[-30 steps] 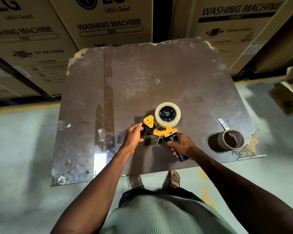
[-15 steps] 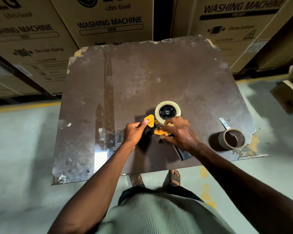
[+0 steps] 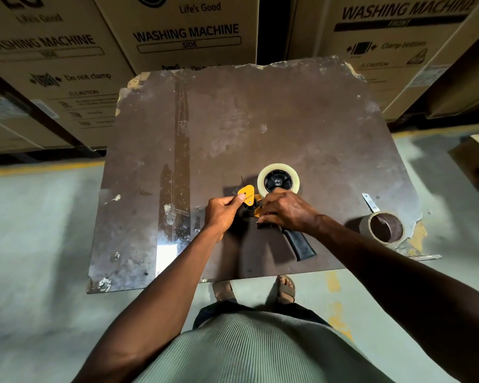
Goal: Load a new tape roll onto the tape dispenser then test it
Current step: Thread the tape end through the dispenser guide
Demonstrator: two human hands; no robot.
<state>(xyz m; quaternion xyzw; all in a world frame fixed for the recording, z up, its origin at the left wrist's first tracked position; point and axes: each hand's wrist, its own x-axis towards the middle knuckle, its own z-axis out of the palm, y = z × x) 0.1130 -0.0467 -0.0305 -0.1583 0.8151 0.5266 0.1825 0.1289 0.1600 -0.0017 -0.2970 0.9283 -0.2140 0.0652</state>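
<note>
A yellow and black tape dispenser point(image 3: 247, 195) lies on its side on a worn brown board point(image 3: 260, 120). A clear tape roll point(image 3: 278, 180) sits on its black hub. Its black handle point(image 3: 300, 246) points toward me, bare. My left hand point(image 3: 222, 214) pinches the yellow front plate of the dispenser. My right hand point(image 3: 286, 212) lies over the dispenser's middle, fingertips at the roll's lower edge. Whether it grips tape is hidden.
An almost used-up tape roll point(image 3: 383, 227) with a loose tab stands near the board's right edge. Washing machine cartons point(image 3: 188, 34) stand behind the board. My sandalled feet point(image 3: 285, 288) show below the board's near edge, on grey floor.
My right hand left the black handle and moved up over the dispenser's middle to the roll's lower edge. My left hand has stayed at the yellow front plate.
</note>
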